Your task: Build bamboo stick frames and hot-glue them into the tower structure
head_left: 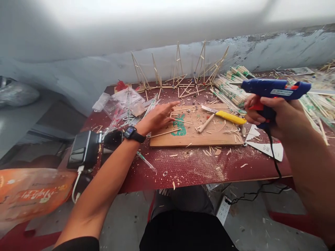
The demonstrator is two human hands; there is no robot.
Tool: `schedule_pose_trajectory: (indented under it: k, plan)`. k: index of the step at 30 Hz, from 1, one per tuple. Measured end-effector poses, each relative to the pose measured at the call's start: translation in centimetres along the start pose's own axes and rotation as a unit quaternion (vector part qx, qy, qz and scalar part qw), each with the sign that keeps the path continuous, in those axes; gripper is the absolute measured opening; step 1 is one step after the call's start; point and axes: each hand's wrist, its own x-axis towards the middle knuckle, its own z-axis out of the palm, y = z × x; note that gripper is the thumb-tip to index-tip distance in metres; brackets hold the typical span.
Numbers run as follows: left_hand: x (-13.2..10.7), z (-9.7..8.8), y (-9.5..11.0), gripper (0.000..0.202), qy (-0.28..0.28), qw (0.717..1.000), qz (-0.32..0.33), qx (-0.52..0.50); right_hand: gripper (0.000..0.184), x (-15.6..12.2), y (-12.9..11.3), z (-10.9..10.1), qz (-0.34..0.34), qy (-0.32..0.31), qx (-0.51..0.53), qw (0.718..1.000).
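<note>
My right hand [264, 108] grips a blue hot glue gun [277, 88], held up at the right with its nozzle pointing left and a glue stick out of its back. My left hand [159, 116], with fingers stretched out, hovers over or rests on the left end of a wooden board [170, 141]; I cannot tell if it touches. Close to its fingers lie thin wooden sticks [167, 132] and a green printed patch. A yellow utility knife [230, 117] with its blade out lies across the board, next to a short wooden piece [206, 123].
Stick frames [178, 64] stand along the wall. Bundled sticks in wrappers [230, 90] lie at the right. Plastic bags and boxes [128, 101] sit at the left, near a black device [83, 149]. A power strip [223, 210] is on the floor; the glue gun's cord hangs down.
</note>
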Motion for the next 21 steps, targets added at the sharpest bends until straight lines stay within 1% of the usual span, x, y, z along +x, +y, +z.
schedule_pose_trajectory:
  k: [3, 6, 9, 11, 14, 18, 21]
  plan:
    - [-0.4, -0.9, 0.8, 0.07, 0.024, 1.0, 0.009, 0.013, 0.013, 1.8, 0.8, 1.7, 0.012, -0.067, 0.02, 0.997]
    - [-1.2, -1.8, 1.8, 0.072, 0.06, 0.998, 0.016, 0.019, 0.014, 3.4, 2.2, 2.8, 0.02, -0.099, 0.035, 0.994]
    - [-2.1, -2.3, 2.9, 0.072, 0.098, 0.995, 0.018, 0.01, 0.021, 4.4, 4.3, 3.5, 0.023, -0.12, 0.061, 0.991]
    - [-2.6, -2.2, 3.5, 0.071, 0.114, 0.993, 0.022, 0.004, 0.027, 4.6, 5.7, 3.6, 0.022, -0.13, 0.064, 0.989]
    - [-2.8, -1.8, 4.0, 0.071, 0.111, 0.994, 0.023, -0.002, 0.034, 4.2, 7.1, 3.5, 0.024, -0.145, 0.068, 0.987]
    - [-2.9, -1.4, 4.1, 0.071, 0.105, 0.994, 0.014, -0.012, 0.035, 3.5, 8.0, 3.4, 0.047, -0.175, 0.074, 0.981]
    - [-3.0, -1.3, 4.0, 0.072, 0.108, 0.994, 0.008, -0.021, 0.035, 3.2, 8.3, 3.4, 0.058, -0.181, 0.066, 0.98]
